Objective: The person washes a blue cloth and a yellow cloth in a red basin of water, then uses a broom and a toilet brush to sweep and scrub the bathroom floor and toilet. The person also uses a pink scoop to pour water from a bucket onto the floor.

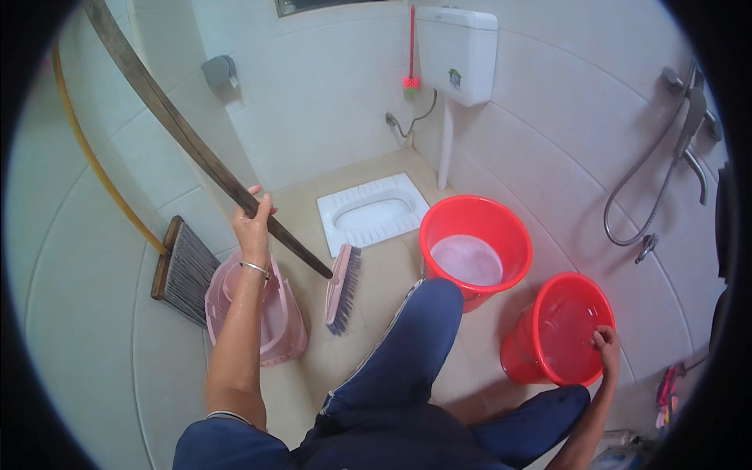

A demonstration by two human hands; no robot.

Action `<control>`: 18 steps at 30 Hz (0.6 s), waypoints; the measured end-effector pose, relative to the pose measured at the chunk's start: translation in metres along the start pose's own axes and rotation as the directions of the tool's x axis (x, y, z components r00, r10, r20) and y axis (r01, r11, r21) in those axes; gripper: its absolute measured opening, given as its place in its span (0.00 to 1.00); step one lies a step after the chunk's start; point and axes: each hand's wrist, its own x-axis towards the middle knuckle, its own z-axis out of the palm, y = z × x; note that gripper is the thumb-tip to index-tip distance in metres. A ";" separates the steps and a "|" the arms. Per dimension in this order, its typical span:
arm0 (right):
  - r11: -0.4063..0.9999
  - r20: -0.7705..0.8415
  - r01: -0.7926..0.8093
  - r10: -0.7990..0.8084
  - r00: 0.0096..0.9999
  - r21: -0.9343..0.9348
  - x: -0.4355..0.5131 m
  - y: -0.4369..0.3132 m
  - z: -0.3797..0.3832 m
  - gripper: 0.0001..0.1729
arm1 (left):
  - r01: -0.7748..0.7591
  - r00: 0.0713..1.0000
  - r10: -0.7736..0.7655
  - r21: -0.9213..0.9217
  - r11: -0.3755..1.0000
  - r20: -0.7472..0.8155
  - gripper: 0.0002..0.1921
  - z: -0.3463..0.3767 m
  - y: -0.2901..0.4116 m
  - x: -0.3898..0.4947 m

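My left hand (254,226) grips the dark wooden handle (182,129) of a floor brush, low on the shaft. The pink brush head (341,288) with dark bristles is tilted on its side over the tiled floor near the squat toilet (373,211). My right hand (606,346) is at the right rim of a red bucket (549,358) filled with liquid; its fingers are curled, and whether they hold the rim is unclear. Another red bucket (476,202) with foamy liquid stands in front of my knee. A pink mop bucket (294,335) is partly behind my left forearm.
A wide broom (188,270) with a yellow handle leans on the left wall. A white cistern (458,53) and a red toilet brush (411,59) hang at the back. The shower hose (617,188), spout (696,176) and a small tap (647,248) project from the right wall.
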 end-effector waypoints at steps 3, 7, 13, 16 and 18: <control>0.994 -0.105 -0.085 0.078 0.991 -0.072 -0.030 0.024 -0.035 0.09 | 0.116 0.992 -0.117 0.027 0.993 0.050 0.17 -0.002 -0.040 -0.006; 0.974 -0.189 -0.210 0.191 0.963 -0.082 -0.064 0.027 -0.054 0.10 | 0.175 0.983 -0.176 0.032 0.984 0.045 0.17 -0.004 -0.055 -0.009; 0.983 -0.197 0.073 -0.106 0.975 -0.167 -0.033 -0.048 -0.038 0.14 | 0.042 0.997 -0.033 -0.145 0.989 0.065 0.16 0.014 0.011 0.027; 0.947 -0.120 0.299 -0.312 0.942 -0.114 -0.017 -0.173 0.105 0.15 | -0.017 0.998 0.026 -0.145 0.989 0.062 0.15 0.023 0.032 0.026; 0.875 0.231 0.484 -0.472 0.851 0.008 -0.019 -0.235 0.218 0.20 | 0.002 0.996 0.011 -0.134 0.991 0.093 0.15 0.009 0.038 0.021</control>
